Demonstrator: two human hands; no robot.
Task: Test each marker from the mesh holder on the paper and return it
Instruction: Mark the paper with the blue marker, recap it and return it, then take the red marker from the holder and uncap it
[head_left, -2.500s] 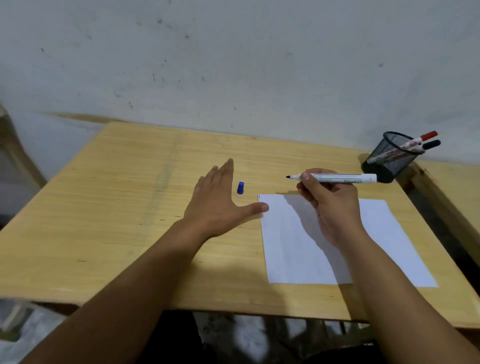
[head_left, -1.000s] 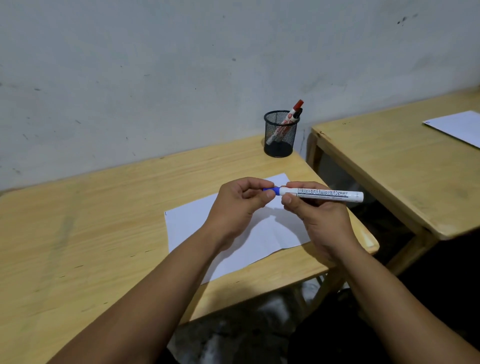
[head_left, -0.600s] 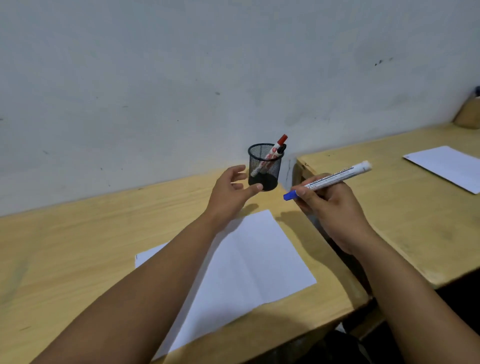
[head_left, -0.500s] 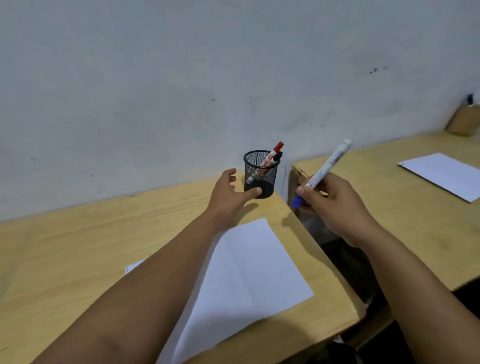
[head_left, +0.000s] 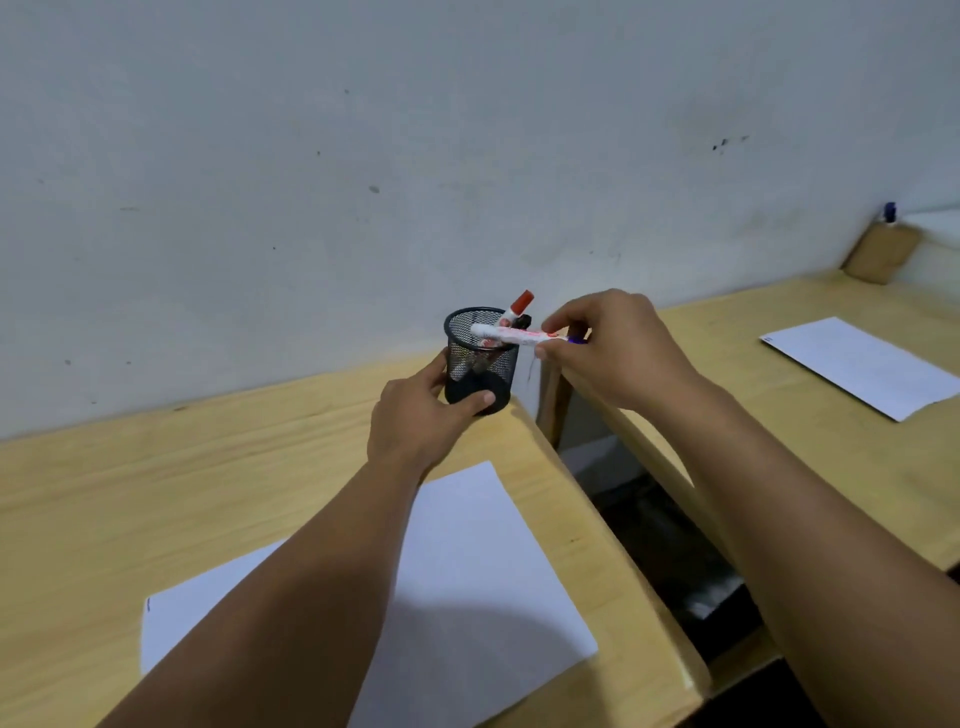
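One white-barrelled marker (head_left: 511, 335) with a blue cap lies almost level in the air, its long axis running left to right across the view. Its blunt white tail end points left and sits over the open mouth of the black cylindrical wire-mesh holder (head_left: 480, 361), while the blue capped end points right and is mostly hidden inside the right hand (head_left: 615, 348). That hand pinches the barrel between thumb and fingertips, with the other fingers curled loosely above. The barrel is smooth plastic with printed lettering, blurred here.

The left hand (head_left: 421, 415) wraps around the lower part of the holder, thumb on the near side and fingers on the far side, gripping it where it stands near the far right corner of the pale wooden bench (head_left: 156, 493). The holder's upper wall is see-through mesh under a solid rim, and its base looks dark and opaque. Two more markers stand tilted inside it, leaning right: a white marker with a red cap (head_left: 518, 304) sticking above the rim, and a black-capped marker (head_left: 522, 321) just beside it, of which little shows.

A flat white rectangular sheet of paper (head_left: 467, 571) lies on the bench in front of the holder, partly covered by the left forearm. The bench top shows a light grain.
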